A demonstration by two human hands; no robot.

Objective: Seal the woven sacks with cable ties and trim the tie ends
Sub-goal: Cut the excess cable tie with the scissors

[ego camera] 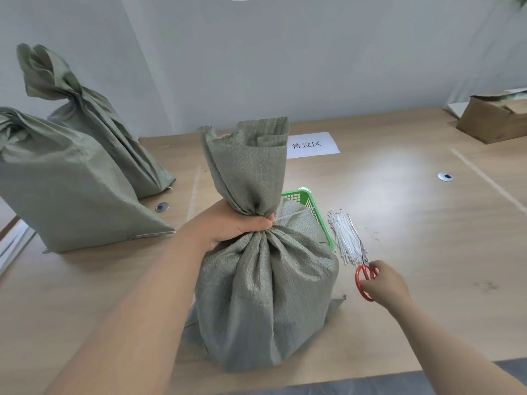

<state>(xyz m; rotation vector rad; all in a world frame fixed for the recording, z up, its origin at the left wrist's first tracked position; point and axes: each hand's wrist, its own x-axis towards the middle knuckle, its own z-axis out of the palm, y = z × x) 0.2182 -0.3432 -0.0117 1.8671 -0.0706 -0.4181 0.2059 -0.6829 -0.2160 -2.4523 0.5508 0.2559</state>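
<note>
**Sack neck gripped in the left hand, scissors held in the right**

A green woven sack (265, 295) is stood upright near the front edge of the wooden table (413, 195). Its gathered neck is gripped tightly by the left hand (236, 223), with the fingers and thumb wrapped fully round the bunched fabric. Just right of the fist, a thin white cable tie (288, 216) can be seen across the neck; whether it is drawn tight cannot be told. Above the grip, the open mouth of the sack flares upward.

The red-handled scissors (363, 276) are held by the right hand (385, 280) to the right of the sack, with the fingers curled about the handle loops. The blades are pointed away over a loose bundle (345, 238) of white cable ties spread on the table. Whether the scissors are lifted or resting on the ties cannot be made out.

A green plastic basket (310, 203) is partly hidden behind the sack. At the left of the table a nearer sack (71, 189) and a farther sack (94, 118) with a twisted top are stood. A white paper sheet (312, 145) with printed characters is laid beyond the gripped sack, and a brown cardboard box (496, 118) is set at the far right
</note>
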